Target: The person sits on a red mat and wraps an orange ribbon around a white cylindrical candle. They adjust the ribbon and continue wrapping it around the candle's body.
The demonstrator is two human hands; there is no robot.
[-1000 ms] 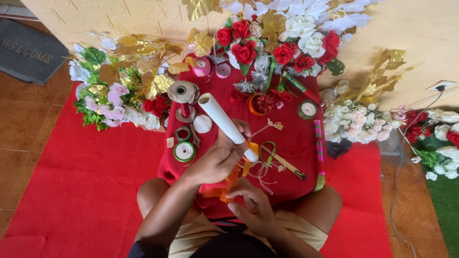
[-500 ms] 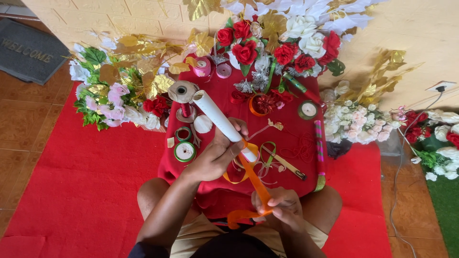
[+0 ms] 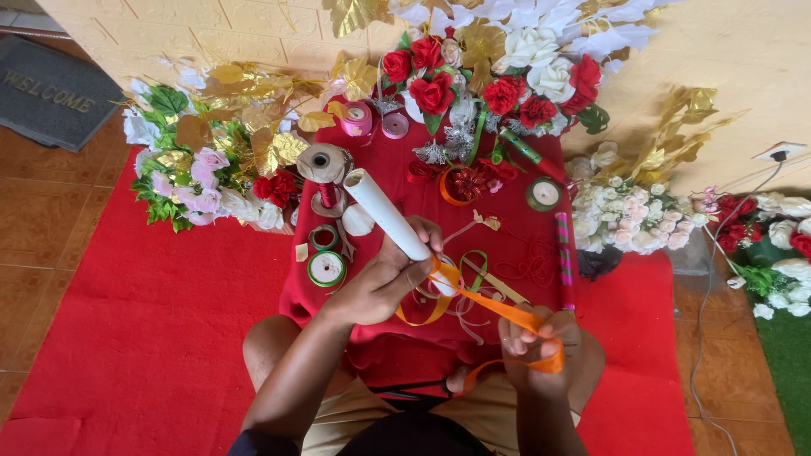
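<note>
My left hand [image 3: 384,283] grips the lower end of a white rolled paper tube [image 3: 380,211], which points up and away over the red-covered low table [image 3: 515,211]. An orange ribbon [image 3: 494,308] is wound around the tube's near end and runs taut, down and to the right. My right hand [image 3: 536,346] pinches that ribbon near my right knee, with a loose loop hanging below it. A green ribbon [image 3: 481,266] and thin strands lie on the table under the hands.
Several ribbon spools [image 3: 325,268] and a twine roll [image 3: 321,162] sit at the table's left. Red, white and gold artificial flowers [image 3: 498,76] line the back wall, with more bunches left [image 3: 194,177] and right [image 3: 625,211]. A red carpet [image 3: 144,321] covers the floor; a grey doormat [image 3: 51,89] lies far left.
My right hand has drawn the orange ribbon out from the tube, moving right and down towards my right knee. The ribbon is now stretched taut. My left hand and the tube stayed roughly in place.
</note>
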